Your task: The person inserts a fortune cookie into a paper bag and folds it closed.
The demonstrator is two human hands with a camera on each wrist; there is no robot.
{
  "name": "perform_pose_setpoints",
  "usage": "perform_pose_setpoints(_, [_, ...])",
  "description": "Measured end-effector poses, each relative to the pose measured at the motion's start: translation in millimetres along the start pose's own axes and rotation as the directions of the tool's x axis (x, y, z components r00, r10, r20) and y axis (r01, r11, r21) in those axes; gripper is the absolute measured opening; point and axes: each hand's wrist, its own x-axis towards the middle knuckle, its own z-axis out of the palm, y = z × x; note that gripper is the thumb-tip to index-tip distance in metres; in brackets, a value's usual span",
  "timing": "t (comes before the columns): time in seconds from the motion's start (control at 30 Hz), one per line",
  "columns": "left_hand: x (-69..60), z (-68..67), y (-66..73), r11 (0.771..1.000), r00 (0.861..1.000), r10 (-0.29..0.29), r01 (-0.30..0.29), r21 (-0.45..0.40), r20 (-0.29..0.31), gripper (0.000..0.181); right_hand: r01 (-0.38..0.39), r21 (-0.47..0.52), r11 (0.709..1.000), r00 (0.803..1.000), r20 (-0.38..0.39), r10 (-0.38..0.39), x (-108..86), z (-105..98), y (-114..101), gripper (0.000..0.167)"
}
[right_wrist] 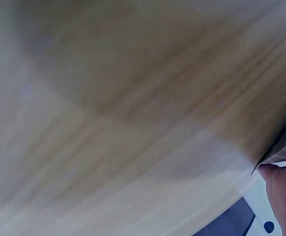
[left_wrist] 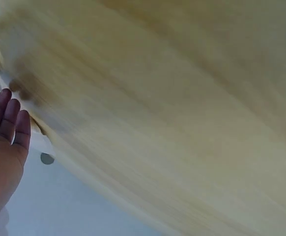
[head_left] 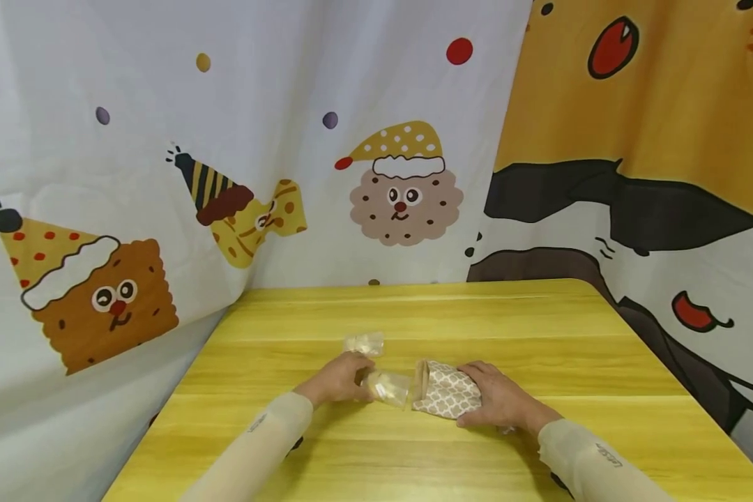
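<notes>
- Clear packet (head_left: 390, 388): three o'clock of left hand (head_left: 340, 377), by its fingertips; whether pinched, cannot tell.
- Patterned pouch (head_left: 447, 392): nine o'clock of right hand (head_left: 497, 396), gripped between thumb and fingers.

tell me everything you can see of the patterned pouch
The patterned pouch is tan with a white lattice print and looks like soft fabric. A plain tan band edges the end toward the left hand, apparently its mouth; its inside cannot be seen. It lies sideways, on or just above the wood-grain table. The right hand grips the other end, thumb on the near edge. A clear packet is right by the band; whether they touch is unclear.
</notes>
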Motion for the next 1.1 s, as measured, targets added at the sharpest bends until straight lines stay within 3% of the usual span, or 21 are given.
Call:
perform_pose_setpoints(0.17, [-4.8, -2.9, -0.8, 1.0, 1.0, -0.027, 0.027, -0.011, -0.013, 0.058, 0.006, -0.005, 1.0, 1.0, 0.0, -0.006, 0.8, 0.2, 1.5, 0.112])
perform_pose_setpoints(0.4, [-0.9, -3.4, 9.8, 0.998, 0.997, -0.05, 0.048, -0.039, -0.054, 0.065, 0.021, -0.015, 1.0, 1.0, 0.003, -0.021, 1.3, 0.4, 3.0, 0.113])
perform_pose_setpoints(0.77, [11.3, 10.4, 26.9, 0.998, 0.992, 0.012, -0.004, 0.067, -0.125, 0.065, 0.028, -0.015, 0.999, 1.0, 0.001, -0.028, 2.5, 1.7, 3.1, 0.113])
perform_pose_setpoints(1.1, [14.4, 11.2, 35.5, 0.99, 0.989, -0.002, 0.022, 0.141, -0.146, 0.062, 0.022, -0.015, 1.0, 1.0, 0.009, -0.022, 2.4, 1.6, 3.0, 0.113])
